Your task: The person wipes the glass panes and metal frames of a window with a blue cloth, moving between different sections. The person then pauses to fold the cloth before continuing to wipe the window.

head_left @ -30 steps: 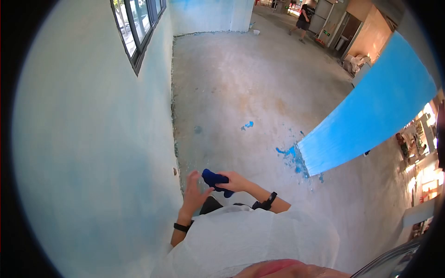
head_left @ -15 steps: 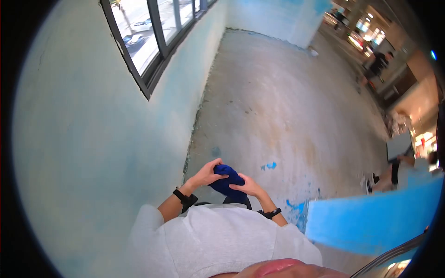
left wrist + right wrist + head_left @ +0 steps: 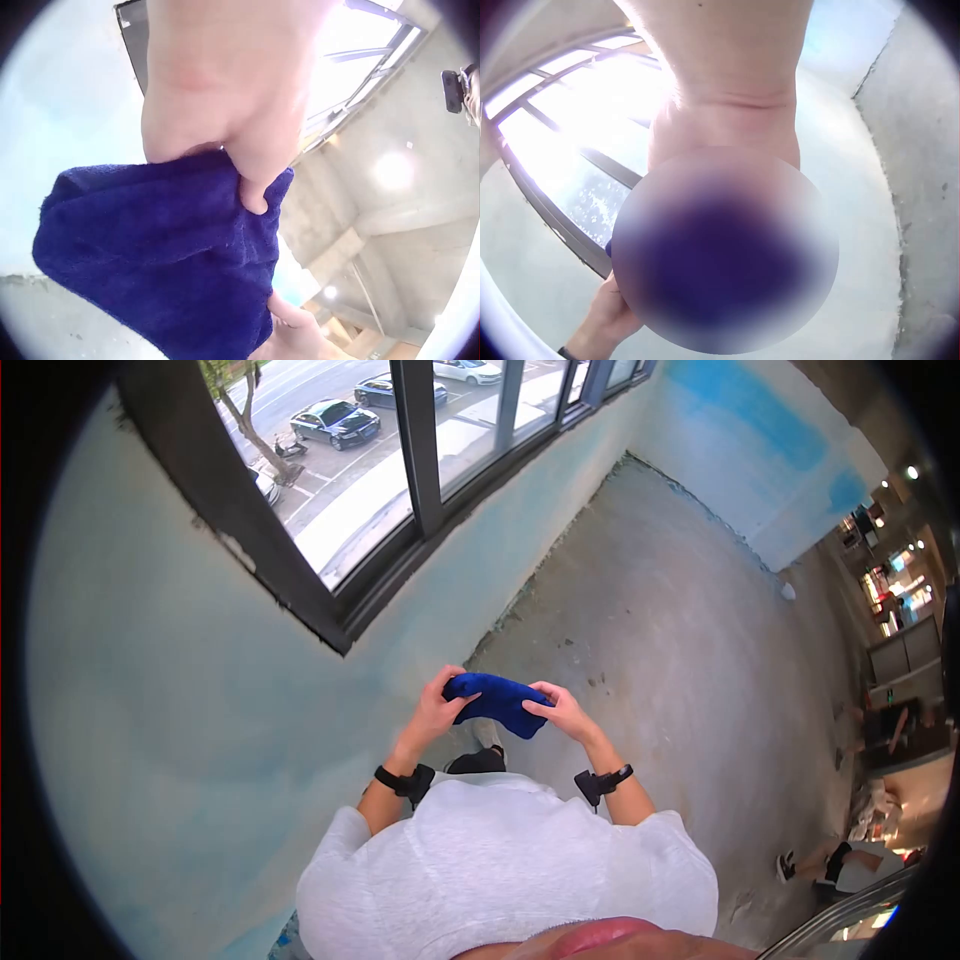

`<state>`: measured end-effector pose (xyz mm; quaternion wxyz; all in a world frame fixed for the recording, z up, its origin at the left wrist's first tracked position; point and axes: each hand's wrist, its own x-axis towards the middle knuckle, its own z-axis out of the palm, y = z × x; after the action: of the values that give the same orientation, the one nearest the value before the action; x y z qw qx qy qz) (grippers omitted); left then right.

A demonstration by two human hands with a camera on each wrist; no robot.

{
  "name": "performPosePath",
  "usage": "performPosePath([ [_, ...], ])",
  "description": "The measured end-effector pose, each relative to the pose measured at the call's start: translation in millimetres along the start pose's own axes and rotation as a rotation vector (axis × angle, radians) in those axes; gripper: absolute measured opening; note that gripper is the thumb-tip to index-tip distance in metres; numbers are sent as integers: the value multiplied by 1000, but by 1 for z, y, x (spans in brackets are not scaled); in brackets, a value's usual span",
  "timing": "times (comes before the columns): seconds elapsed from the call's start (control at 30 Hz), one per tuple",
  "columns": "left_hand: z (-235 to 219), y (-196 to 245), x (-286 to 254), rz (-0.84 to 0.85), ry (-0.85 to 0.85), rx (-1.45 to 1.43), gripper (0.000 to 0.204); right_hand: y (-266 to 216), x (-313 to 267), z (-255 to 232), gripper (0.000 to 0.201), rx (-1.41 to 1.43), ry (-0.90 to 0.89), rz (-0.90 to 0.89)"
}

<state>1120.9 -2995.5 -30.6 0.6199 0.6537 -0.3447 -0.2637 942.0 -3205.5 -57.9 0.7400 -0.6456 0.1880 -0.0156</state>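
A dark blue cloth (image 3: pixel 497 703) is stretched between both hands in front of my chest. My left hand (image 3: pixel 440 700) grips its left end, and my right hand (image 3: pixel 556 710) grips its right end. In the left wrist view the blue cloth (image 3: pixel 161 255) hangs bunched under the left hand (image 3: pixel 225 105), with a finger curled into its edge. The right wrist view shows the right hand (image 3: pixel 727 112) from behind, with the cloth (image 3: pixel 720 270) below it as a blurred dark patch.
A pale blue painted wall (image 3: pixel 180 690) with a dark-framed window (image 3: pixel 400 480) stands just ahead on the left. Bare concrete floor (image 3: pixel 680 660) stretches to the right. A person sits on the floor at the lower right (image 3: pixel 850 865). Cars are parked outside the window.
My head has turned left toward the window and wall. The left hand, open beside the cloth a second ago, now grips it, and both hands have spread the cloth out wider.
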Motion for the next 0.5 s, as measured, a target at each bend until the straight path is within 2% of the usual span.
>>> performPosePath([
  [0.03,-4,-11,18,44,71,39,23,-5,32,-8,32,-6,-6,-3],
  [0.1,-6,-23,57,79,147,51,21,-17,82,-29,31,-249,6,-105],
  [0.17,-20,-14,88,98,179,425,24,-48,116,-46,28,-326,-9,-124],
  [0.2,-23,-14,105,215,237,535,26,-65,136,-55,27,-377,11,-192],
  [0.23,-25,5,120,219,261,542,26,-82,156,-61,26,-421,33,-271],
  [0.3,-28,43,148,387,407,774,27,-121,193,-73,26,-382,49,-332],
  [0.33,-30,50,165,479,477,836,29,-147,213,-80,27,-664,163,-637],
  [0.37,-28,57,180,478,494,842,29,-171,230,-86,30,-941,282,-943],
  [0.43,-20,73,205,335,589,602,34,-221,249,-80,35,-1104,462,-1001],
  [0.47,-13,82,222,363,668,475,38,-232,271,-83,39,-1079,500,-1052],
  [0.5,-9,97,233,300,700,364,37,-240,290,-81,45,-930,497,-1068],
])
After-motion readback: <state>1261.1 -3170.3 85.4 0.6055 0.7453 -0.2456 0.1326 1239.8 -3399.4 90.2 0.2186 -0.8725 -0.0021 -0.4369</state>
